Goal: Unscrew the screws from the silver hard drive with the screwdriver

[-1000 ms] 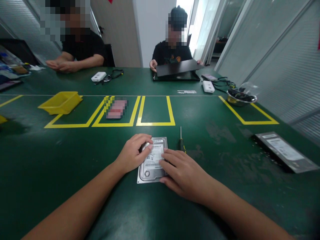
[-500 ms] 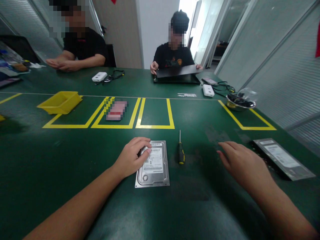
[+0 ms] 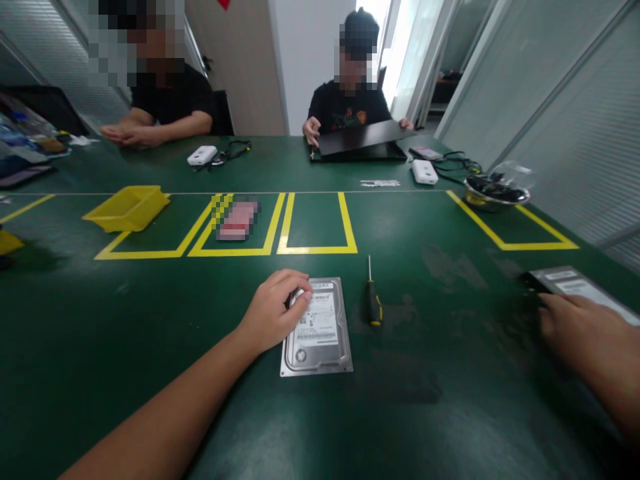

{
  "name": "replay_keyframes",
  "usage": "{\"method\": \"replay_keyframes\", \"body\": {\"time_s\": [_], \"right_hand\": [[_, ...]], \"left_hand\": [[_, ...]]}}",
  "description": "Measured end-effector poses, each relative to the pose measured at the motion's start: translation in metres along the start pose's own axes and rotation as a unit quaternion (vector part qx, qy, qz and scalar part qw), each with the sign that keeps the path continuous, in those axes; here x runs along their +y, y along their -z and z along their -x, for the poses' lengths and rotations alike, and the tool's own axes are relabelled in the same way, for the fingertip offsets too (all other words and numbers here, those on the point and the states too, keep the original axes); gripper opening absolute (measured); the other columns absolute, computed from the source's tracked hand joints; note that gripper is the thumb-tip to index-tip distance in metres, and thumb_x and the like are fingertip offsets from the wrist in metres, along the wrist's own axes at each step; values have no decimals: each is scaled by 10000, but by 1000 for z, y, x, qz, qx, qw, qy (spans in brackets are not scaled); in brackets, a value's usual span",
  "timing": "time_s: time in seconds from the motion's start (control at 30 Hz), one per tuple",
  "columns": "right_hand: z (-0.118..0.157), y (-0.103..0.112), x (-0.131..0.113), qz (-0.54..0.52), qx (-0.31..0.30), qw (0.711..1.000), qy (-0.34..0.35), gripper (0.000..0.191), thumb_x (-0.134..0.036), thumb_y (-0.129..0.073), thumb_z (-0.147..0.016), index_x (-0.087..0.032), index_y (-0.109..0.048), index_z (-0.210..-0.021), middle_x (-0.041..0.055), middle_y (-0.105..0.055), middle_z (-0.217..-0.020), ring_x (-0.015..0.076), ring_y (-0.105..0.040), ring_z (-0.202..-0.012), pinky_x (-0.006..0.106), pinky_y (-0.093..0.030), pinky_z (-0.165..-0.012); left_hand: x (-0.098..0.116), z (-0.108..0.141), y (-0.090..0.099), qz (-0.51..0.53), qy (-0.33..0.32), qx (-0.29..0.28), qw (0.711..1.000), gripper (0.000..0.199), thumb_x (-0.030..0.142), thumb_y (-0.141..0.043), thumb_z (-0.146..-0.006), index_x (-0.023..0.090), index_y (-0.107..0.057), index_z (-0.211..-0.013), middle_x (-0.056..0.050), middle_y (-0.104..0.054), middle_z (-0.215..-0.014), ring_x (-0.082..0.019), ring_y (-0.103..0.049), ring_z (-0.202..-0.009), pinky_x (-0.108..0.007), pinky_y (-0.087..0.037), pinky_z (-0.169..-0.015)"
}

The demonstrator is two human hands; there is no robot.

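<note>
Half-open left fingers (image 3: 299, 284) rest on a flat metal drive (image 3: 324, 327); right fingers (image 3: 561, 304) overlap another drive (image 3: 575, 283), grip unclear.

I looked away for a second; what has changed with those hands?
The right hand has let go of the central hard drive and moved right, to the other hard drive; whether it grips that one can't be told. The left hand stayed on the central hard drive, and the screwdriver still lies beside it.
</note>
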State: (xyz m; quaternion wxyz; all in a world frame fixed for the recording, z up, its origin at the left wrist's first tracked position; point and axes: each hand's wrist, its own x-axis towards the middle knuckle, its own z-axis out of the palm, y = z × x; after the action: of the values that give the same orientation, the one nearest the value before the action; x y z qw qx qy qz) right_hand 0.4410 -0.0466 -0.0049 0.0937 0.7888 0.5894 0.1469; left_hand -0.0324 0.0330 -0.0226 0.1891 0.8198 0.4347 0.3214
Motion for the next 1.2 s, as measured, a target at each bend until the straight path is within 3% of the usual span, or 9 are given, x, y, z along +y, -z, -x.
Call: {"method": "replay_keyframes", "body": {"time_s": [0.23,0.4,0.53,0.7,0.9,1.2], "right_hand": [[0,1,-6,8,-45,999,-26,425,-311,-357,-964,-168,-739,-1082,155,-705,-1126,318,-636,-996,397,-459,-759],[7,7,-13,14,-16,998,-59,490,-350,-278,-990,-149,-685,-1171,161,-681,-1146,315,-630,-997,397,-454,-768],[15,-5,-9,-10,3,999,-40,479,-440,-325,-981,-153,-675,-1137,159,-676,-1105,287,-646,-931,388,-475,-782],[24,-15,-7,-28,-3,1000,-9,409,-340,-362,-976,-142,-700,-1097,159,-678,-1060,266,-648,-946,365,-479,-865],[29,-10,-11,-20,-6,1000,-20,409,-312,-326,-986,-149,-689,-1077,156,-672,-1068,276,-650,-952,357,-475,-806],[31,-20,-9,2,0,999,-33,447,-389,-269,-1005,-169,-659,-1007,140,-649,-1005,267,-639,-883,353,-437,-730]], "left_hand": [[0,-2,-3,4,7,14,1000,129,238,-543,-913,199,-665,-924,-64,-670,-1036,-224,-635,-1034,-388,-487,-911],[-1,-2,-4,6,4,14,1000,113,219,-550,-906,197,-660,-925,-58,-668,-1037,-213,-632,-1023,-379,-481,-906],[0,-3,-4,4,-1,16,1000,114,230,-550,-908,194,-657,-916,-60,-674,-1027,-211,-636,-999,-374,-486,-882],[0,-1,-3,-1,-5,17,1000,116,228,-548,-904,192,-658,-914,-63,-678,-1026,-217,-638,-1011,-380,-486,-898],[-1,0,-3,-5,-7,20,1000,113,214,-551,-898,195,-661,-914,-55,-676,-1022,-213,-640,-1011,-377,-487,-896],[-2,1,-3,-7,-10,19,1000,121,223,-539,-904,197,-657,-916,-56,-672,-1027,-214,-631,-1003,-378,-482,-891]]}}
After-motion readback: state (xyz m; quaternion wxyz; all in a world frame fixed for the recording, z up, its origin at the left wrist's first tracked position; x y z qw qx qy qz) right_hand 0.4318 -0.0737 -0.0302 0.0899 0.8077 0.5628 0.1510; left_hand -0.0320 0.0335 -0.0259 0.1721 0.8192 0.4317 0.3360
